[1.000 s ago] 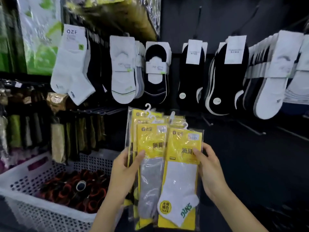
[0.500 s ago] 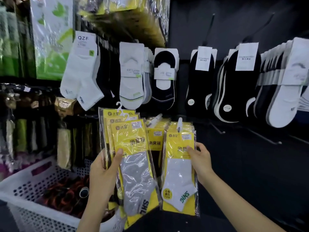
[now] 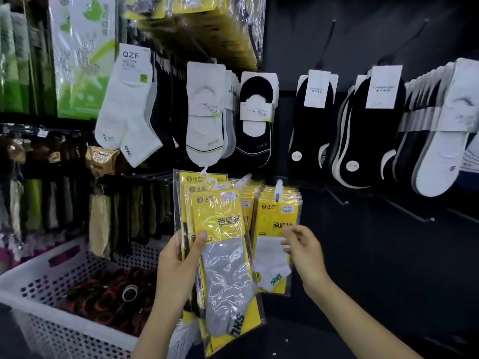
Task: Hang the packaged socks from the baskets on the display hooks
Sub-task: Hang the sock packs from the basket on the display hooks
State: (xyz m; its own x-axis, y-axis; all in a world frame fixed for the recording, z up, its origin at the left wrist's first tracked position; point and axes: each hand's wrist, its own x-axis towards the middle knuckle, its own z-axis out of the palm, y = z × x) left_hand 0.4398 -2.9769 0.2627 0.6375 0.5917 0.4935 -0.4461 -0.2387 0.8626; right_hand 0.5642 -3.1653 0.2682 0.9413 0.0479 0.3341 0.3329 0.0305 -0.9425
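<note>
Many socks (image 3: 204,112) hang on dark wall (image 3: 363,35); white basket (image 3: 51,340) below. Left hand (image 3: 176,265) grips yellow packs (image 3: 220,216), right hand (image 3: 305,252) loose.

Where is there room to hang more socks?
The bare hooks right of the hanging yellow packs, under the black socks, are free, with dark wall around them. The left rack and the top row are crowded.

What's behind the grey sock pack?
More yellow packs, fanned in the left hand; their white hooks poke out on top. The grey sock pack covers the socks inside them.
</note>
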